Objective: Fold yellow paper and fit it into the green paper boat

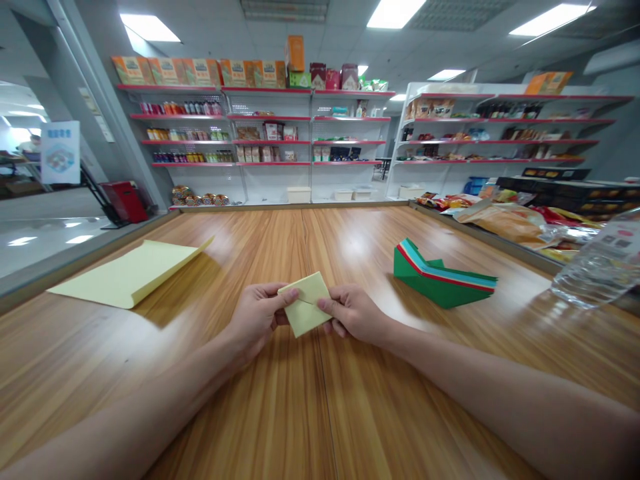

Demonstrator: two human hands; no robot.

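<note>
Between my two hands is a small square of folded pale yellow paper (306,313), raised a little above the wooden table and tilted, with a crease across its middle. My left hand (260,310) pinches its left edge, thumb on top and fingers behind. On the right edge, my right hand (353,310) has the same kind of pinch. To the left lies a larger yellow sheet (130,270) with its right edge curled up. Off to the right stands a folded paper piece (440,283), green outside with red, white and blue layers along its top.
The wooden table (240,420) has a raised rim. At the right edge stand a clear plastic bottle or container (595,267), snack bags (510,223) and stacked black boxes (575,193). Shelves of goods (270,120) line the back. A red box (125,201) is on the floor at left.
</note>
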